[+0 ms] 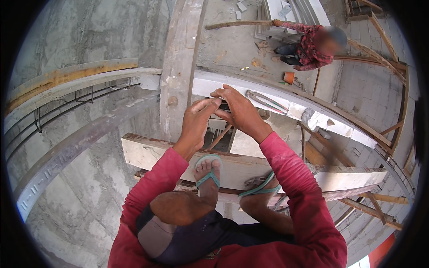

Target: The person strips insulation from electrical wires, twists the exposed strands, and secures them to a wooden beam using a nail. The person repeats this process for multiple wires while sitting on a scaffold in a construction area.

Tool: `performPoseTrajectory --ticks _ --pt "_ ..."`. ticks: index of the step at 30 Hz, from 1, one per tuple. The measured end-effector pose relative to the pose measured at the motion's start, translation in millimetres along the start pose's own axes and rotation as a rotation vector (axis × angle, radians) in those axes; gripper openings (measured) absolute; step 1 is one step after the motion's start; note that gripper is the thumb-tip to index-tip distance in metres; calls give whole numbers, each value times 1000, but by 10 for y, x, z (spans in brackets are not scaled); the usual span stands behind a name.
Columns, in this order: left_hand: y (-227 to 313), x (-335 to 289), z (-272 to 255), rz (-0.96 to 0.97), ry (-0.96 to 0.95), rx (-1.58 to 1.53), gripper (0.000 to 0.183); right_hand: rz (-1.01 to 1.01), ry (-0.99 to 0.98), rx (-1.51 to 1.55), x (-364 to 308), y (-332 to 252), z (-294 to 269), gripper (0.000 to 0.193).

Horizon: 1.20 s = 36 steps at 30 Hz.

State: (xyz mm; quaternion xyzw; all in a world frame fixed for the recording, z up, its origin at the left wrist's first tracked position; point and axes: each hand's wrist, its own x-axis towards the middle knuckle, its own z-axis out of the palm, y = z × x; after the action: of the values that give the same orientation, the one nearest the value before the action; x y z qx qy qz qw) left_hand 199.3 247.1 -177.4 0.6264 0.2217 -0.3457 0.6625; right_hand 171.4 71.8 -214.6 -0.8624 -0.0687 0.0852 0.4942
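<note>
The pincers (254, 94) are dull, worn metal; the plank (241, 169) underfoot is rough, scuffed wood; the red sleeves (291, 167) are matt cloth; the green flip-flops (211, 175) look smooth and rubbery.

Grey, stained concrete (107, 31) spreads on your left; pale blockwork (363, 87) and timber framing (383, 35) stand right, beyond dusty floor (220, 50).
</note>
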Motion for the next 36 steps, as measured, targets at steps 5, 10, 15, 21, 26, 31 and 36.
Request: performPoseTrajectory --ticks 5,10,15,21,26,31,36 --pt "113 -76 7 -85 45 -85 35 -84 187 31 -17 73 87 34" --pt "80 -54 -18 -79 88 -107 35 -118 221 52 -16 49 3 20" --pt "-12 42 -101 163 81 179 31 -48 175 158 -3 30 -94 19" --pt "55 52 -162 702 135 780 20 29 173 162 14 0 -116 16" --pt "130 74 -176 820 99 859 17 41 136 182 42 -6 -155 16" --pt "147 160 -201 907 71 913 12 -7 114 178 83 21 -151 16" --pt "112 278 -234 809 14 943 14 -87 131 72 142 91 -67 17"
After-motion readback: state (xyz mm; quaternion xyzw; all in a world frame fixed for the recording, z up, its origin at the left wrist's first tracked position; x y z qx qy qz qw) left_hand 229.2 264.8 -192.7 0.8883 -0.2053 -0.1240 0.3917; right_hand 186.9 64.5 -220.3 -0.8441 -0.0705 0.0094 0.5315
